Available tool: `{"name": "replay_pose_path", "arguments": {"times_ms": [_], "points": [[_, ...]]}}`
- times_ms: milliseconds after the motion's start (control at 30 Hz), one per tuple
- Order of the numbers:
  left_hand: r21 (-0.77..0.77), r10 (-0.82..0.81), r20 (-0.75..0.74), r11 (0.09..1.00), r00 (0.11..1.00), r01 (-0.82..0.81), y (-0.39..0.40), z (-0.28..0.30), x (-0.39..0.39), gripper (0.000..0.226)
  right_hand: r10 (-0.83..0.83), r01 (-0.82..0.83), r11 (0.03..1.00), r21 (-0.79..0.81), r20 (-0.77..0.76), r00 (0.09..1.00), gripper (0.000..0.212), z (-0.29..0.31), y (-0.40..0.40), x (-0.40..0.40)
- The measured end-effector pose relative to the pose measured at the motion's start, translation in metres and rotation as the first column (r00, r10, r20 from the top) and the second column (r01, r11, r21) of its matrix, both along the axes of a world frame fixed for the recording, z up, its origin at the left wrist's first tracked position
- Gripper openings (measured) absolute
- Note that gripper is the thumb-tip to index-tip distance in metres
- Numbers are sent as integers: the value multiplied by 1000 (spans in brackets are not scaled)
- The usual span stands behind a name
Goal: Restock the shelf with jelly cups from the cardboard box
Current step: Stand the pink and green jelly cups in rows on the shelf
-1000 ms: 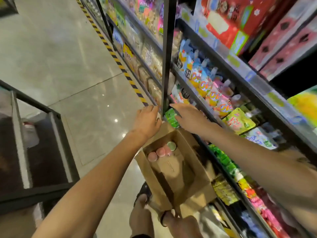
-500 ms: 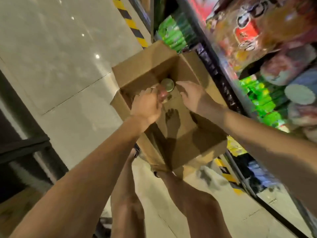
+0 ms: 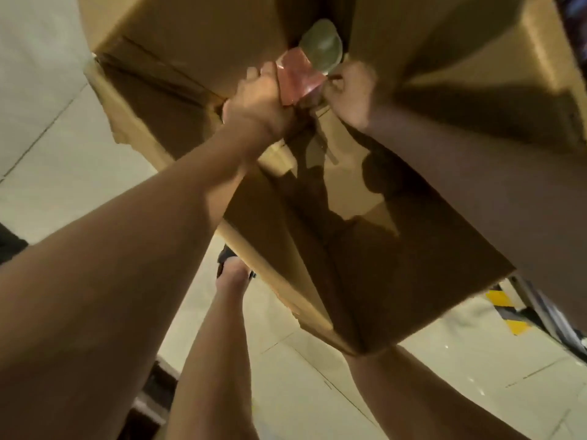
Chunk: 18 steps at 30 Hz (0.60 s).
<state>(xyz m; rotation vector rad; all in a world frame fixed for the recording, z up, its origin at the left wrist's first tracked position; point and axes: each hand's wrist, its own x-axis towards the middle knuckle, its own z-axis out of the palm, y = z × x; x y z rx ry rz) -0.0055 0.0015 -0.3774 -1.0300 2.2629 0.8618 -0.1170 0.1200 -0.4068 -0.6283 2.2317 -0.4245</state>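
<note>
The open cardboard box [image 3: 413, 255] fills the view, and both my hands reach inside it. My left hand [image 3: 257, 103] grips a pink jelly cup [image 3: 298, 78] near the box's far end. Just behind it lies a jelly cup with a green lid [image 3: 321, 47]. My right hand [image 3: 352, 93] has its fingers curled at the lower edge of the green-lidded cup, close against the pink one. The cups' bodies are mostly hidden by my hands and by shadow.
Pale floor tiles [image 3: 47, 128] surround the box. My legs [image 3: 216, 360] stand below it. A yellow-and-black floor strip [image 3: 500, 298] and the shelf base [image 3: 559, 325] lie at the lower right. A dark cart edge [image 3: 9, 246] shows at left.
My head has dropped much closer to the box, so the shelf has left the view. Both hands went from the shelf down into the box and closed on the cups.
</note>
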Motion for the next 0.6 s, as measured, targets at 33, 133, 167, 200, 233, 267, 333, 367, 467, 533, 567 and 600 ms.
{"name": "replay_pose_path", "arguments": {"times_ms": [33,133,167,200,233,267,333,367,467,533,567,600], "points": [[3,17,-4,1000,1000,-17,-3,-10,-3,75,18,-19,1000,-16,-16,1000,21,-12,-2,1],[-10,22,16,1000,1000,-22,-13,-32,-16,80,31,-33,999,-33,-60,998,22,-37,-7,1],[-11,14,31,1000,999,-14,-14,-38,-20,82,23,-24,999,-22,-69,997,23,-44,-12,0],[-8,6,43,1000,999,-5,-15,-43,-23,81,15,-16,1000,-9,-85,996,25,-50,-17,-1],[4,1,49,1000,999,-1,-15,-49,-26,78,6,-6,1000,-1,-96,995,27,-55,-24,-1],[20,1,49,1000,999,-2,-16,-55,-29,73,9,-8,1000,7,-100,995,28,-59,-30,-2],[51,18,27,999,999,-19,-18,-65,-31,52,41,-38,999,27,-111,993,32,-67,-43,-2],[63,32,11,997,999,-33,-18,-68,-31,41,60,-54,997,48,-125,990,35,-70,-47,-2],[45,35,-11,998,999,-35,-17,-77,-29,25,120,-88,986,141,-238,964,43,-72,-53,3],[31,41,-33,999,999,-40,-18,-81,-31,26,119,-80,985,153,-262,958,53,-76,-52,6],[27,46,-32,999,998,-45,-17,-83,-32,30,89,-54,987,149,-236,968,55,-78,-52,7],[21,43,-25,999,999,-43,-18,-84,-35,34,47,-19,990,142,-201,978,55,-80,-52,5]]}}
